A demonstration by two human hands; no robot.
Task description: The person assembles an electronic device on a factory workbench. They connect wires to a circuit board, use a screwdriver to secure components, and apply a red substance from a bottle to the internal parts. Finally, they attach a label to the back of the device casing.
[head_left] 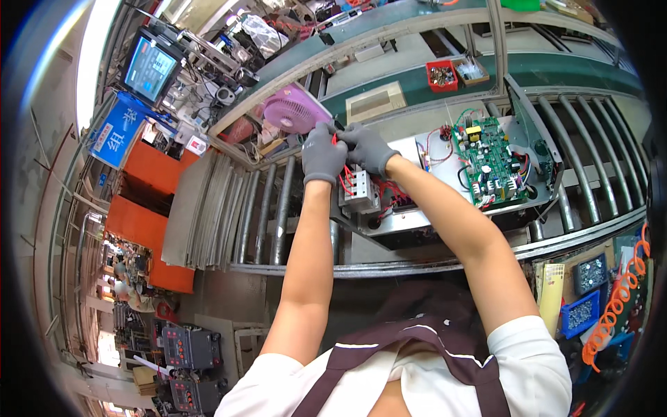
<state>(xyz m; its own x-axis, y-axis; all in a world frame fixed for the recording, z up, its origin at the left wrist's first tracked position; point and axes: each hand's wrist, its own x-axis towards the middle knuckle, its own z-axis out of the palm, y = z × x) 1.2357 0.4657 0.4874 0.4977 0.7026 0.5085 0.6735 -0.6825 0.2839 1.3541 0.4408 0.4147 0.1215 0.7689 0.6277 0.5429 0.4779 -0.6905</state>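
Observation:
Both of my hands wear grey gloves and meet above the left end of an open metal chassis (410, 221). Closed fingers of my left hand (322, 154) grip red wires (345, 179), which run down toward a white circuit breaker block (359, 192). Close beside it, my right hand (369, 149) is also closed, its fingertips against the left hand's; what they pinch is hidden. To the right in the chassis sits a green circuit board (492, 163) with a yellow component and several wires.
The chassis rests on a roller conveyor (580, 163). A pink fan (292, 111) stands just beyond my hands. Grey panels (208, 212) lean at the left. Across the line are a red parts bin (442, 75) and a metal frame rail. Blue screw bins (580, 314) and a coiled orange hose (615, 306) sit near right.

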